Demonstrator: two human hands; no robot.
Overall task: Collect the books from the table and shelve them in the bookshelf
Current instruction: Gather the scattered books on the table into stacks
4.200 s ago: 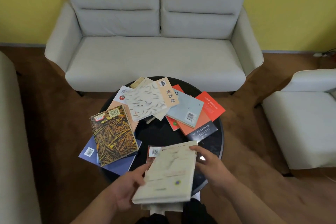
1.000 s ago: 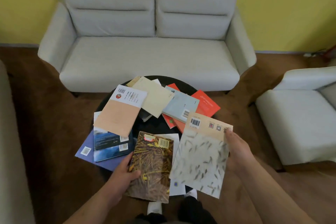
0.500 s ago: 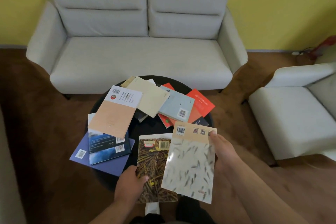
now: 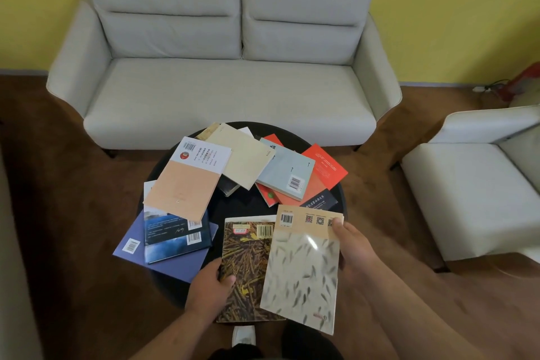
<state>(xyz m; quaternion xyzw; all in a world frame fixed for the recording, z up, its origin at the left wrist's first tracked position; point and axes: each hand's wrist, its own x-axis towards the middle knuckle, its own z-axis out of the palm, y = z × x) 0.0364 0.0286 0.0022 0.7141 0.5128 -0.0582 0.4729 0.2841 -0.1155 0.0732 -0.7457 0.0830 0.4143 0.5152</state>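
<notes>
My right hand (image 4: 355, 248) grips the right edge of a pale book with a fish pattern (image 4: 302, 275), holding it over the near side of the round black table (image 4: 163, 286). Its left edge overlaps a brown straw-patterned book (image 4: 244, 266), which my left hand (image 4: 209, 291) holds by the lower left edge, on top of a white book beneath. Several books lie spread on the table: a peach one (image 4: 184, 187), a cream one (image 4: 242, 153), a pale blue one (image 4: 287, 172), red ones (image 4: 325, 165), dark blue ones (image 4: 175, 238) and a purple one (image 4: 172, 260).
A grey two-seat sofa (image 4: 228, 67) stands behind the table against the yellow wall. A white armchair (image 4: 473, 190) is at the right. Another seat's edge (image 4: 11, 257) shows at the far left. Brown carpet surrounds the table. No bookshelf is in view.
The fish-pattern book has come from the table's far side into my right hand and moved left over the straw-patterned book, which my left hand took up earlier.
</notes>
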